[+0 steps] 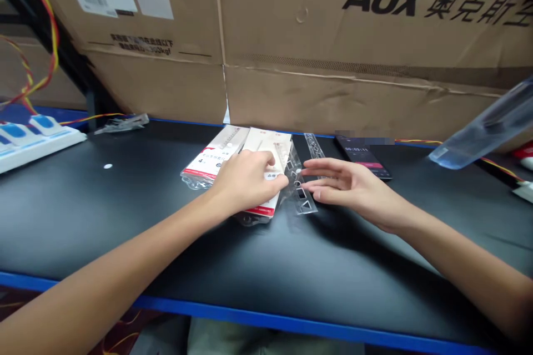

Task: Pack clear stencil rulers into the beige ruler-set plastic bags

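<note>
the left grip (247, 177), a bare hand reaching in from the left, lies over a flat white-and-red card packet in clear plastic (266, 141), its thumb and forefinger curled with a gap showing between them; the other fingers are hidden, so i cannot tell whether it has hold of the packet. the packet is directly beneath this grip, its far end showing beyond the knuckles and its red-edged near end below the thumb. a second white-and-red packet in clear plastic (214, 158) lies just to the left, its inner edge meeting the first.

the right grip (347, 186) is loosely open, fingers parted and pointing left, with nothing seen between thumb and fingers. just off its fingertips lies a clear plastic stencil ruler with cut-out shapes (302, 195), along the right side of the covered packet; i cannot tell whether the fingertips touch it. another clear patterned plastic strip (315, 147) lies beyond that grip, and a black phone showing a timer (364, 158) rests behind the knuckles.

all this lies on a black, blue-edged table (83, 205), before a large brown cardboard box (291, 22).
</note>
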A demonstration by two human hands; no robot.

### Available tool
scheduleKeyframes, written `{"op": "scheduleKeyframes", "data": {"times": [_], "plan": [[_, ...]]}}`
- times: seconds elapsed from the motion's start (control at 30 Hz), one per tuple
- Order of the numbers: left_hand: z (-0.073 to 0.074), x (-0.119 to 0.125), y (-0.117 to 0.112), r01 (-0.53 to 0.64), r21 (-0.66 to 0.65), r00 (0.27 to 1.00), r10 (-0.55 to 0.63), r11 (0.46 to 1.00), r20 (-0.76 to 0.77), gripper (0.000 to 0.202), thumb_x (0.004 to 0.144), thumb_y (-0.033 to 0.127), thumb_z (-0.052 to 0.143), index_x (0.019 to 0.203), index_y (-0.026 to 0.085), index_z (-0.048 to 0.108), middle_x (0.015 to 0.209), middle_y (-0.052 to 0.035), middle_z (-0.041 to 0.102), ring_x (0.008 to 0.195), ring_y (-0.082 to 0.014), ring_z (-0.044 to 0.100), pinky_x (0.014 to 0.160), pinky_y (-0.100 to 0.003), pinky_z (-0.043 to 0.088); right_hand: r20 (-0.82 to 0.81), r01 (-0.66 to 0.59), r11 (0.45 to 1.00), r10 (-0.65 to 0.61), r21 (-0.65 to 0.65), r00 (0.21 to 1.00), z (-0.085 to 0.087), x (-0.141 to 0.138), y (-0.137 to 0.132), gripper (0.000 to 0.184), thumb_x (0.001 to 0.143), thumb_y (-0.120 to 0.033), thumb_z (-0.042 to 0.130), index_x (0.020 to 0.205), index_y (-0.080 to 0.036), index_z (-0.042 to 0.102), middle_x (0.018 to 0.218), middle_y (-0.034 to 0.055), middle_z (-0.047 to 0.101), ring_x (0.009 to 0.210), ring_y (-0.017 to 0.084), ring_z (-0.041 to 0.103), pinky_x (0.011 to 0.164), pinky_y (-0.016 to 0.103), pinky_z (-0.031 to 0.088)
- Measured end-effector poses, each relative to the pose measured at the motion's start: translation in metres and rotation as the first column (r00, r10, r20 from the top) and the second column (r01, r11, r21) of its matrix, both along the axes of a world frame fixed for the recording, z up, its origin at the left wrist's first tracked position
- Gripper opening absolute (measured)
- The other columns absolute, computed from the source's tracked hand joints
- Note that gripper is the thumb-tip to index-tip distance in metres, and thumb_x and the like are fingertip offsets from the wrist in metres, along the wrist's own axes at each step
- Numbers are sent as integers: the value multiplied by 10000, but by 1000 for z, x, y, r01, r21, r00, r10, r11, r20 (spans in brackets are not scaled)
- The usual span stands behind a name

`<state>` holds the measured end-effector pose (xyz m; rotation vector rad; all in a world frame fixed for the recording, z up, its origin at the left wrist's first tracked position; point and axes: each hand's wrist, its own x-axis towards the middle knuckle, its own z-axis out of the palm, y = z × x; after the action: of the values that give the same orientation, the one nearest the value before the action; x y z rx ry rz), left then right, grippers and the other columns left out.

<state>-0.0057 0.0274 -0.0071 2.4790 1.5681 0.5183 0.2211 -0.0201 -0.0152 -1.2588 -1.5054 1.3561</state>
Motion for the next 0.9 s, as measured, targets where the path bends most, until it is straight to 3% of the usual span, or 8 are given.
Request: {"op": "scheduleKeyframes", "data": {"times": [0.1,0.2,0.27,0.4,0.47,0.57,0.77,0.9], "plan": [[0,0,1,-5,-3,1000,5,1000,-1,368,795,463,545,1031,232,707,1006,-72,747,929,-312,682,776,-404,524,89,20,993,-30,117,996,-3,-2,-2,500,769,-273,807,1203,-205,568,1130,84,709,1014,224,711,918,358,579],[-1,0,1,5,4,1000,-5,1000,6,358,795,461,543,1018,232,705,1008,-75,745,930,-309,680,765,-399,518,219,-68,964,11,256,976,-2,-4,-6,368,803,-320,774,1108,-201,604,982,61,714,953,224,708,918,381,578],[0,-1,1,13,11,1000,-13,1000,4,344,801,454,538,1004,231,704,996,-76,744,918,-302,678,757,-392,512,336,-188,913,61,362,940,2,-5,-9,320,799,-333,772,1063,-211,639,1069,69,698,1013,239,679,944,389,560],[1,-1,1,20,4,1000,-20,1000,-4,337,803,456,533,977,229,711,969,-69,746,906,-294,678,745,-379,504,547,-402,762,75,508,834,8,-4,-12,524,726,-300,826,1203,-251,615,1280,66,621,1165,267,594,1022,400,497],[1,-1,1,21,-1,1000,-21,1000,2,336,799,461,537,966,230,715,969,-68,747,918,-294,680,751,-373,502,603,-456,720,66,523,795,7,-4,-11,581,736,-269,814,1267,-254,579,1317,68,591,1199,260,570,1062,390,459],[1,-2,0,29,8,1000,-29,1000,8,336,809,454,529,968,221,711,971,-76,746,918,-294,679,752,-371,498,632,-466,705,32,535,774,3,-2,-8,523,788,-307,784,1262,-239,575,1271,72,593,1152,236,582,1027,355,463],[1,0,-1,21,-16,1000,-21,1000,10,352,804,461,529,995,227,709,993,-76,743,930,-301,680,772,-380,504,636,-348,742,-134,572,760,-12,-8,-6,458,803,-505,760,1108,-205,597,872,13,591,760,172,566,688,304,473],[1,2,-2,17,-11,1000,-17,1000,0,376,799,452,523,1037,228,709,1014,-88,737,930,-321,678,767,-397,508,597,-314,734,-154,603,787,-18,-19,-10,326,849,-475,727,951,-204,577,851,7,589,740,158,556,685,293,457]]}}
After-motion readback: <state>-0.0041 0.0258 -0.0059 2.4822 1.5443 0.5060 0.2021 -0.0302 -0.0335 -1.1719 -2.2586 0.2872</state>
